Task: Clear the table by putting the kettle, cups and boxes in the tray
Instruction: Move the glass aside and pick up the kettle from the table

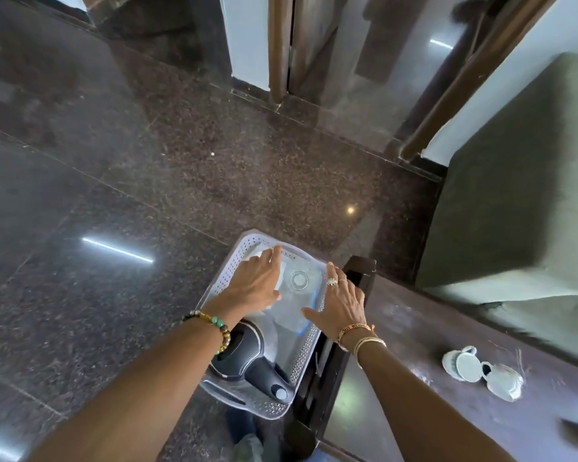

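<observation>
Carefully, I had my left hand point(254, 281) and right hand point(342, 305) flat, fingers straight, on the clear box point(297, 288) in the tray point(221, 284) beside the kettle point(244, 355), meaning to seat it level before fetching the cups point(481, 368) from the desk point(424, 331).

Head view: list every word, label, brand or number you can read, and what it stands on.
Orange band on the right wrist: dark lettering, too blurred to read.
On the kettle, tray, clear boxes and cups: no text visible.
</observation>
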Demonstrator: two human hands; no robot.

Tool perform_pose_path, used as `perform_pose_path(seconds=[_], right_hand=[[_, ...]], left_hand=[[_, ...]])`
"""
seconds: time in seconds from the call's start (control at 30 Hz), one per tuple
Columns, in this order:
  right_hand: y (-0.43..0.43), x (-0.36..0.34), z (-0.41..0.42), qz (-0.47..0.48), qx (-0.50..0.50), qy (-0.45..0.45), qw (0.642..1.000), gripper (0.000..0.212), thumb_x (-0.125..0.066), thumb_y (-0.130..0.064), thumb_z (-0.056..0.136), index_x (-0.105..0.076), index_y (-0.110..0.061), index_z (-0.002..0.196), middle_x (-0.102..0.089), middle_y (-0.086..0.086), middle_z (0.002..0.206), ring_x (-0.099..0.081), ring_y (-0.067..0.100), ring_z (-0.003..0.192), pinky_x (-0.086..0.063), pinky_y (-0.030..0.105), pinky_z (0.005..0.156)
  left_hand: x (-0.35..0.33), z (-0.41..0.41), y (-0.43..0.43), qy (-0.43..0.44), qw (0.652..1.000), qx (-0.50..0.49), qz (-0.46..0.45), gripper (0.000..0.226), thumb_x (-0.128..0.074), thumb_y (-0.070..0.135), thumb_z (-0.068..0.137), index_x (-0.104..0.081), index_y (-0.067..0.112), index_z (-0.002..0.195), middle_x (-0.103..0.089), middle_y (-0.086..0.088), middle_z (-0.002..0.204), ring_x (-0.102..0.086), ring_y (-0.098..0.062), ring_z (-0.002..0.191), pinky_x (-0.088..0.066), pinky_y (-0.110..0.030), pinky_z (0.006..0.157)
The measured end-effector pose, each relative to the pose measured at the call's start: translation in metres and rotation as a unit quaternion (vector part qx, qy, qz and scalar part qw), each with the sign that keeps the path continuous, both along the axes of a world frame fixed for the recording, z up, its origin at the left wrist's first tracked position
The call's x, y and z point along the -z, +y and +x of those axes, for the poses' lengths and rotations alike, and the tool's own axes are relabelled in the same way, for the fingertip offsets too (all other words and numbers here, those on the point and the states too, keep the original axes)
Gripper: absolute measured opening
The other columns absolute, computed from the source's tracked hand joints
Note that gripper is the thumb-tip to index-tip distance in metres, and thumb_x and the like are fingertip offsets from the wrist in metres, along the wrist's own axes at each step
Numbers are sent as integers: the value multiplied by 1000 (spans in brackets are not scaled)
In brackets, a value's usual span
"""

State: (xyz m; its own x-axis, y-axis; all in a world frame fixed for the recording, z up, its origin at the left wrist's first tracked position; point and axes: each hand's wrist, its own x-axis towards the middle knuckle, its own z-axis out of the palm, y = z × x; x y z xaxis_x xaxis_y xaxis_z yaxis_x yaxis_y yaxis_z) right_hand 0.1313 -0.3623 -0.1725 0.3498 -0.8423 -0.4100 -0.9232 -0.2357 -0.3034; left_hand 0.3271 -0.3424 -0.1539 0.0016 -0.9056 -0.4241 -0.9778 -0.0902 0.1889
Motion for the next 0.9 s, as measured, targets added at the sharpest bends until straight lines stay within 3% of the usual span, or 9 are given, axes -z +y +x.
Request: perform_pose_path(seconds=[0.2, 0.33, 0.4, 0.5, 0.6, 0.7, 0.8, 0.9], right_hand=[[-20, 33, 10, 29, 21, -2, 999, 120, -77, -53, 66, -5, -16, 155, -25, 6, 155, -25, 26, 143, -27, 44, 112], [-27, 51, 15, 33, -4, 14, 999, 120, -77, -55, 63, -9, -19, 154, -32, 3, 153, -32, 27, 139, -30, 44, 107], [-28, 60, 18, 29, -7, 23, 999, 119, -76, -58, 63, -10, -19, 154, -35, 0, 152, -31, 26, 139, -27, 43, 104], [-28, 64, 25, -1, 17, 19, 1000, 112, -70, -69, 61, -23, -18, 150, -52, 0, 137, -41, 25, 130, -26, 41, 99], [-27, 62, 28, -27, 24, 5, 999, 106, -65, -79, 59, -35, -18, 140, -57, -1, 124, -46, 25, 122, -26, 40, 97], [-25, 53, 23, -19, 38, -49, 998, 98, -71, -70, 61, -38, -17, 138, -55, -1, 125, -46, 23, 123, -29, 38, 102], [-19, 33, 14, 32, 96, -157, 982, 88, -81, -51, 61, -42, -18, 132, -56, 0, 122, -52, 22, 120, -43, 38, 100], [-14, 4, 4, 57, 128, -195, 971, 83, -85, -46, 57, -40, -26, 124, -61, -5, 111, -62, 22, 106, -52, 36, 86]], left_hand=[[38, 0, -15, 8, 998, 11, 65, 118, -82, 35, 72, 0, 9, 153, -45, -18, 137, -59, -34, 108, -45, -36, 73], [55, -1, -20, 43, 994, 8, 95, 116, -81, 33, 70, -2, 17, 153, -51, -14, 128, -60, -33, 106, -40, -34, 68], [61, -4, -23, 72, 993, -9, 98, 107, -82, 32, 71, -12, 16, 150, -56, -12, 120, -61, -32, 103, -40, -33, 67], [64, -8, -27, 100, 991, -23, 88, 76, -82, 30, 71, -34, 14, 128, -62, -10, 101, -64, -30, 92, -47, -37, 65], [61, -13, -30, 108, 991, -27, 79, 67, -84, 29, 71, -40, 10, 118, -64, -11, 99, -64, -29, 89, -48, -37, 66], [49, -14, -30, 126, 990, -23, 63, 68, -85, 30, 69, -42, 11, 118, -65, -8, 100, -62, -24, 85, -36, -28, 59], [29, -13, -26, 163, 986, -19, 41, 70, -86, 34, 66, -46, 17, 120, -67, -3, 106, -62, -21, 93, -45, -31, 67], [-1, -17, -18, 183, 982, -40, 29, 72, -87, 36, 62, -48, 25, 122, -66, 6, 106, -63, -16, 93, -51, -33, 73]])
